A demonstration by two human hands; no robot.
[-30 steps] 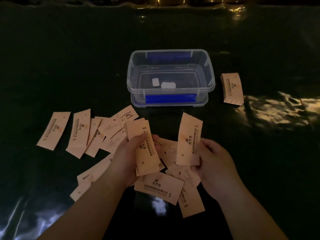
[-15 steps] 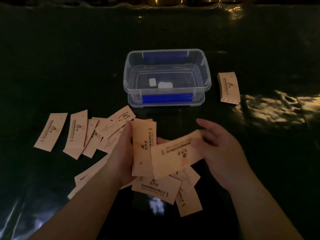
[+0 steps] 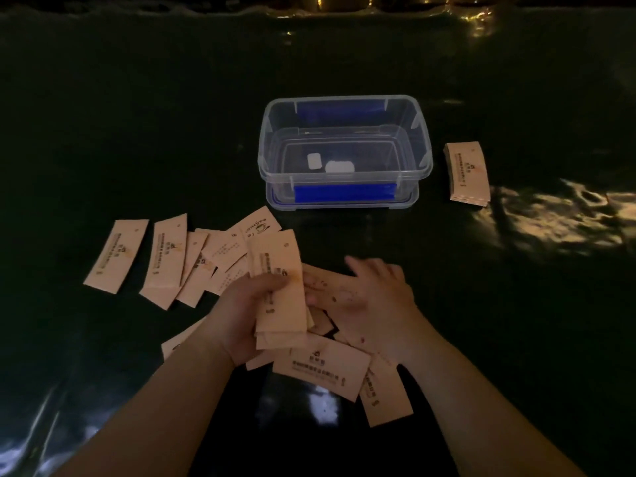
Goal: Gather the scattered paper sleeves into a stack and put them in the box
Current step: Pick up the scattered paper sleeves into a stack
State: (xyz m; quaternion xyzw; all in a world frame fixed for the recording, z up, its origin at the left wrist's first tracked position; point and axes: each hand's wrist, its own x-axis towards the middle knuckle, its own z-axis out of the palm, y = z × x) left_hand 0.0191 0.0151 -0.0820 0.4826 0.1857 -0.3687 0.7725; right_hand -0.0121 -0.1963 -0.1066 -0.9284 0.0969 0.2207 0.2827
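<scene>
My left hand grips an upright stack of tan paper sleeves just in front of me. My right hand lies flat, fingers spread, on loose sleeves beside that stack, holding nothing. More scattered sleeves lie on the dark table to the left, and a few lie below my hands, one of them a sideways sleeve. The clear plastic box with blue latches stands beyond my hands; two small white pieces lie in it.
A neat stack of sleeves rests on the table to the right of the box. The table is covered in a dark glossy sheet with bright reflections at the right and at the lower left.
The sleeve my right hand carried has joined the stack in my left hand. My right hand has let go and dropped flat onto the loose sleeves.
</scene>
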